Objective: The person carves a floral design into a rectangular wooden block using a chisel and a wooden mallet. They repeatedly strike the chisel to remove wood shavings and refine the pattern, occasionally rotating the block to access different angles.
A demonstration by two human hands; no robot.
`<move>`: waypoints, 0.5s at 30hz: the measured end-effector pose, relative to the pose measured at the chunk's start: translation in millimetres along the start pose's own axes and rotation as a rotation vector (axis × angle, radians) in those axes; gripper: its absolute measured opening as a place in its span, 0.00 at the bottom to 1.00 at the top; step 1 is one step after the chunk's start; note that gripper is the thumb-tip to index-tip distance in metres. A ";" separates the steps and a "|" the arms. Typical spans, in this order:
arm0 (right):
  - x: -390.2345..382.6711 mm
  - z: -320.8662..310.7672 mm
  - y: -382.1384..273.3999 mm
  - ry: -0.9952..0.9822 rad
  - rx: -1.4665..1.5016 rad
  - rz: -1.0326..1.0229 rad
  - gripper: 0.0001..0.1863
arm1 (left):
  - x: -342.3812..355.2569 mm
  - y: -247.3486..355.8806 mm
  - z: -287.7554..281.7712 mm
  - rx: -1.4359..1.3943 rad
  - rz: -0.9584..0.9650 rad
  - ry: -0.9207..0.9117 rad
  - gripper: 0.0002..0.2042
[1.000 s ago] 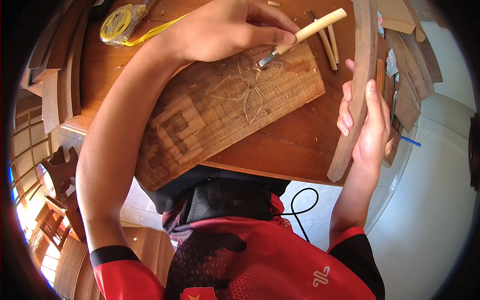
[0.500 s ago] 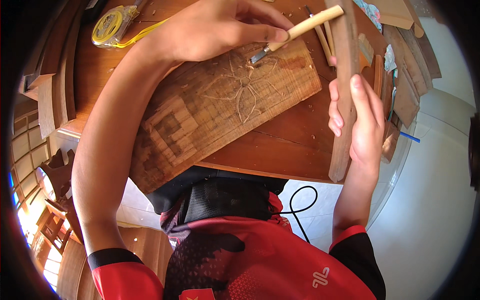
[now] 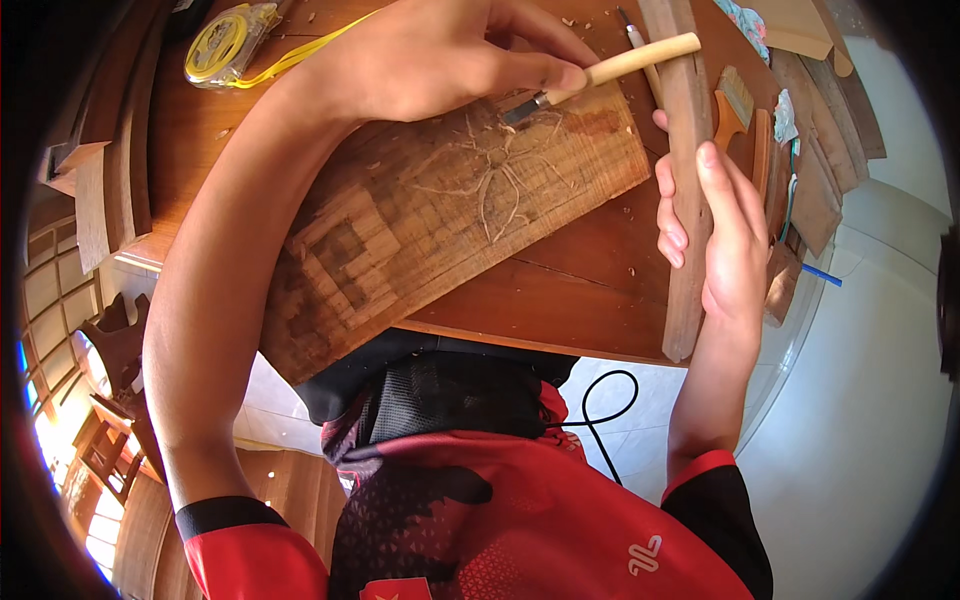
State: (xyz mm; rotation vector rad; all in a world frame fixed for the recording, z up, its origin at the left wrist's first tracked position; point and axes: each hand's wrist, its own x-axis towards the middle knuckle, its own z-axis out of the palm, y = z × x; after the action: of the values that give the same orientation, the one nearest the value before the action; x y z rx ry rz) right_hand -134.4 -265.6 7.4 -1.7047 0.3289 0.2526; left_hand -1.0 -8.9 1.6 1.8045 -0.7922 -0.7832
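Note:
My left hand (image 3: 455,65) is closed around a chisel (image 3: 640,60) with a pale wooden handle. Its metal blade rests at the carved flower on a brown wooden board (image 3: 420,240), near the upper petals. Squares are cut into the board's left part. My right hand (image 3: 725,230) grips a long wooden bar (image 3: 688,190), thumb on the near side and fingers wrapped round it. The bar stands beside the chisel's handle end, which overlaps it in view; whether they touch I cannot tell.
A yellow tape measure (image 3: 232,45) lies at the upper left of the reddish table (image 3: 560,300). Beyond the bar are another carving tool (image 3: 645,65) and a flat brush (image 3: 735,105). Wooden planks (image 3: 815,160) stand at the right. Wood chips dot the table.
The chisel's handle end has tipped lower and a little right, with my left hand shifting slightly. The bar's upper end has moved left, uncovering the brush. The board has shifted slightly right.

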 end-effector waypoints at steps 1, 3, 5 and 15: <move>0.6 -0.5 -0.4 0.028 0.045 -0.029 0.28 | -0.9 -1.0 -0.2 -0.013 0.024 0.004 0.17; 1.7 -1.4 -1.8 0.084 0.135 -0.085 0.28 | 6.3 -17.6 12.8 -0.013 0.069 0.075 0.16; 0.9 0.2 -5.4 0.068 0.043 -0.102 0.31 | 5.4 -21.5 11.2 -0.010 0.118 0.065 0.16; -4.4 -2.6 -4.5 0.037 0.033 -0.098 0.32 | 11.0 -22.8 7.3 -0.172 0.134 -0.055 0.15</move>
State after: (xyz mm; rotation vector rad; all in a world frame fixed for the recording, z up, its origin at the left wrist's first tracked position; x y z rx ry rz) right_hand -137.0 -267.2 13.5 -1.6888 0.2743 0.1425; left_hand 3.4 -14.4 -23.8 1.5669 -0.8467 -0.7914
